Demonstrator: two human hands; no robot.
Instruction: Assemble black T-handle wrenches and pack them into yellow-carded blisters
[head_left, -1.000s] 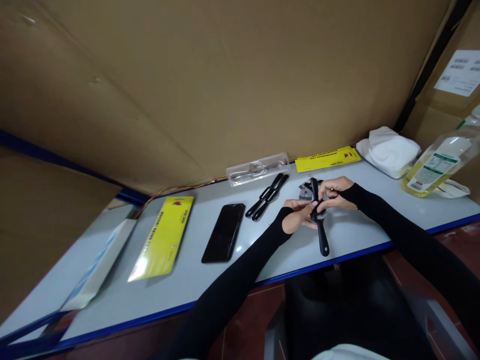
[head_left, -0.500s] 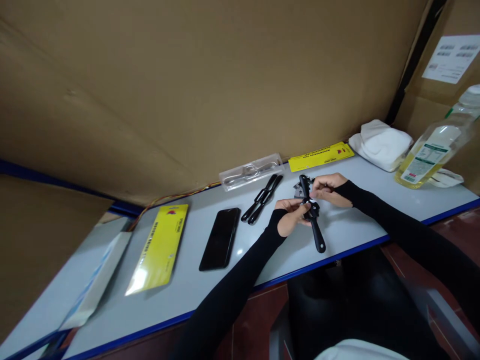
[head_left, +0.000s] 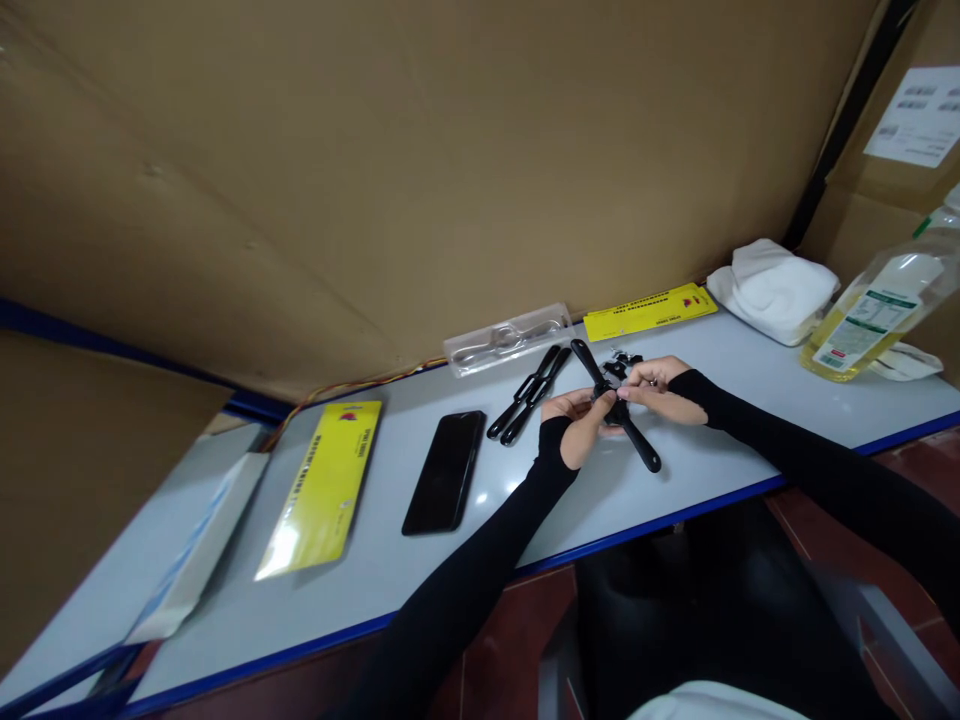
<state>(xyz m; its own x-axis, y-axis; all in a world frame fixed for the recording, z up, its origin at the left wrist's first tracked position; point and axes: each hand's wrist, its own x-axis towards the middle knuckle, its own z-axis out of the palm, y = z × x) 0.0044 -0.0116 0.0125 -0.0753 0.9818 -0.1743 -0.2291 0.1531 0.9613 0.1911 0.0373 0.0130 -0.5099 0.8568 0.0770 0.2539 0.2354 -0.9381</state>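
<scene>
Phone (head_left: 444,472): laid flat on the bench (head_left: 367,590), just below mid-frame, its dark screen turned up.
Bottle (head_left: 862,325): seen at the right edge, clear, partly filled with yellow liquid, marked with a green-and-white label.
White cloth (head_left: 776,290): bundled on the bench at right, just beside the bottle.
Cardboard (head_left: 450,150): spread across the top of the frame.
Barcode sheet (head_left: 915,118): fixed to brown board, upper right.
Wires (head_left: 352,381): run along the bench's back edge, left of centre.
Floor (head_left: 484,630): covered with reddish tiles, bottom of the frame.
</scene>
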